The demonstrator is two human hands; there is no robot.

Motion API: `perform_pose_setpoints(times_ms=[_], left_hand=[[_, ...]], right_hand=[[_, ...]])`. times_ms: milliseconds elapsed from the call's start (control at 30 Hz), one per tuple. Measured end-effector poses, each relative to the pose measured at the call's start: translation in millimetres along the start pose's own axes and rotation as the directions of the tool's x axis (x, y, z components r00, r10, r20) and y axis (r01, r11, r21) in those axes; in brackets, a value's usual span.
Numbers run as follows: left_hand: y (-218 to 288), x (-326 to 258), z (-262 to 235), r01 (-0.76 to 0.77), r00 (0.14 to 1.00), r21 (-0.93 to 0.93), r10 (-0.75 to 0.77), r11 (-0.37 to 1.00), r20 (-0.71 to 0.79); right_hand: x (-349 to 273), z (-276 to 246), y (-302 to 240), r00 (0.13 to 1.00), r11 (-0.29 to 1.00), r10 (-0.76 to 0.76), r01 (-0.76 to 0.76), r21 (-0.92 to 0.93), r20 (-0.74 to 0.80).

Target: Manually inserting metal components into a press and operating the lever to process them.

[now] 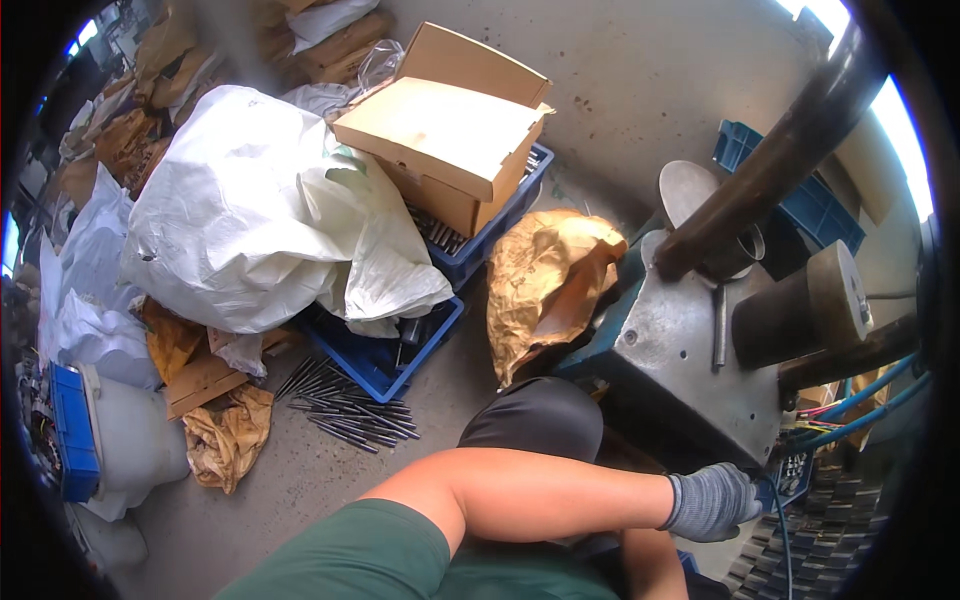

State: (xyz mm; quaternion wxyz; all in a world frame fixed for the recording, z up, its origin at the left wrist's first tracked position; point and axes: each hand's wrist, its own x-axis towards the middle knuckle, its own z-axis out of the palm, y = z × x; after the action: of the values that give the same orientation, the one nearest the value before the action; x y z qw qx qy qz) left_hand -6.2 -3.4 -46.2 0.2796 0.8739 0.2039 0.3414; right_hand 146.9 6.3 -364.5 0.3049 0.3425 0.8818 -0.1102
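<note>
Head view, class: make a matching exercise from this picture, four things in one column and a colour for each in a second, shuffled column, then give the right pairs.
Things:
1. glove on the left hand
2. crate under the cardboard box
3. large sack
4. crumpled bag beside the machine

Colours:
A. white
B. golden brown
C. grey
D. blue

Pairs: 1-C, 2-D, 3-A, 4-B
</note>
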Motion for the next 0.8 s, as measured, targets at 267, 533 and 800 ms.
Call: perform_pose_setpoints(times_ms=[267,533,800], left_hand=[[38.3,-10.6,13.4,0.044,0.989,-0.183,-0.069,0.982,-0.132],[60.9,-26.8,37.1,-0.182,0.978,-0.770,0.032,0.612,-0.206],[60.7,-24.7,40.9,-0.116,0.993,-0.875,0.025,0.470,-0.119]], right_hand=[[17.7,34.7,-18.6,0.999,0.997,0.044,-0.045,-0.058,-0.025],[28.2,72.0,-17.2,0.927,0.962,0.203,-0.129,0.239,-0.316],[30.8,30.8,-24.9,0.976,0.911,0.217,-0.203,0.358,0.003]])
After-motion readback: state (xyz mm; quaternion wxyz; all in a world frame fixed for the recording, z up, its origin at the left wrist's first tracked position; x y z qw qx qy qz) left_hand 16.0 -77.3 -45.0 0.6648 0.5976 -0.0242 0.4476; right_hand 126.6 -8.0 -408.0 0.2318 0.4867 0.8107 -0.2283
